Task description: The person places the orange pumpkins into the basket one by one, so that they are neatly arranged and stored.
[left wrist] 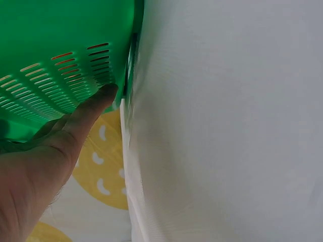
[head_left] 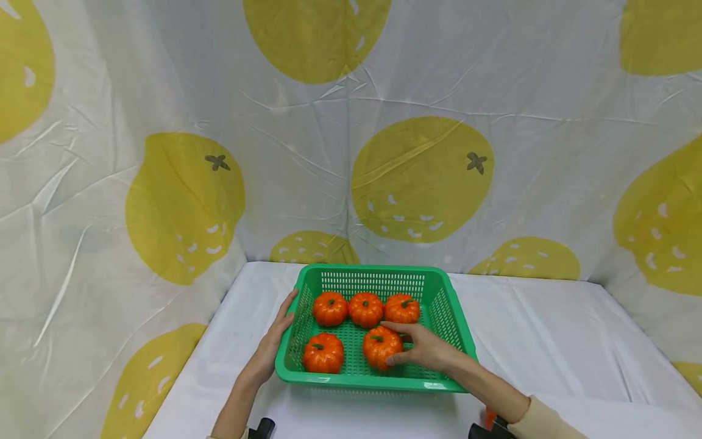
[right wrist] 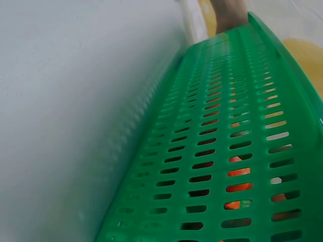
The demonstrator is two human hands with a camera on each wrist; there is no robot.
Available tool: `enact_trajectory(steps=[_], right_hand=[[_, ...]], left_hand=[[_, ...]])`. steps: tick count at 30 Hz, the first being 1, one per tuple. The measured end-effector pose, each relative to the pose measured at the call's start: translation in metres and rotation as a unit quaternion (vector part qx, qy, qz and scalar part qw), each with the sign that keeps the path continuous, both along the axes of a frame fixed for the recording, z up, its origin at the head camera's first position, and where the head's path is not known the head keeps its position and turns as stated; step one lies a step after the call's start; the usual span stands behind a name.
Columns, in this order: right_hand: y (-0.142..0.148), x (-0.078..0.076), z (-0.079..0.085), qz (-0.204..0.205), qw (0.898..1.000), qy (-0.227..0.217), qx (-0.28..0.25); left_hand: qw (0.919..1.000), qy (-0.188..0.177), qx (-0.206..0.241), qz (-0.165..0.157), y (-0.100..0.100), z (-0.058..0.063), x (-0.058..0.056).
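A green plastic basket [head_left: 378, 382] stands on the white cloth with small orange pumpkins inside. Three of them, the left [head_left: 330, 308], the middle [head_left: 365, 310] and the right pumpkin [head_left: 402, 308], line the back. Another pumpkin [head_left: 323, 353] sits at the front left. My right hand [head_left: 425, 347] reaches over the right rim and pinches the front middle pumpkin [head_left: 379, 349] between thumb and fingers. Against the basket's outer left wall lies my left hand [head_left: 272, 341], its fingers extended; the left wrist view shows this hand [left wrist: 55, 146] along the slotted wall.
Part of an orange object [head_left: 489, 417] shows by the right wrist, mostly hidden by the arm. The white-covered table [head_left: 548, 341] extends right of the basket. Curtains with yellow fruit prints [head_left: 422, 180] close in the back and sides.
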State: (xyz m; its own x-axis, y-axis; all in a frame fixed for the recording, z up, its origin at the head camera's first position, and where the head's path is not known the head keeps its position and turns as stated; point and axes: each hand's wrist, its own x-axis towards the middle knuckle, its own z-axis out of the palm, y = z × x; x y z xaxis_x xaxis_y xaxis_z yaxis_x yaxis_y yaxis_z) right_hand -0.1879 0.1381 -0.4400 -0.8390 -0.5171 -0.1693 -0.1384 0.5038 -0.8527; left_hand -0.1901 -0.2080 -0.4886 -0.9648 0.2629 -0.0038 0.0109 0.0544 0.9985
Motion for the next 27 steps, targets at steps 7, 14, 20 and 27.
enact_trajectory(steps=[7,14,20,27], right_hand=[[-0.0015,0.0003,-0.0015,0.022,1.0,-0.011,0.003],[-0.0006,0.0008,-0.0025,0.029,1.0,0.0,0.01],[-0.0003,0.0021,-0.0019,0.029,0.999,0.01,0.011],[-0.003,0.0024,-0.0025,0.033,0.999,0.017,0.026]], left_hand=[[1.0,0.003,0.0,0.002,0.0003,0.0007,0.0002],[1.0,0.001,0.002,0.005,0.001,-0.001,0.0002],[1.0,0.003,0.004,-0.001,0.001,-0.001,0.0003],[1.0,-0.004,-0.002,0.007,0.0001,-0.0006,-0.0002]])
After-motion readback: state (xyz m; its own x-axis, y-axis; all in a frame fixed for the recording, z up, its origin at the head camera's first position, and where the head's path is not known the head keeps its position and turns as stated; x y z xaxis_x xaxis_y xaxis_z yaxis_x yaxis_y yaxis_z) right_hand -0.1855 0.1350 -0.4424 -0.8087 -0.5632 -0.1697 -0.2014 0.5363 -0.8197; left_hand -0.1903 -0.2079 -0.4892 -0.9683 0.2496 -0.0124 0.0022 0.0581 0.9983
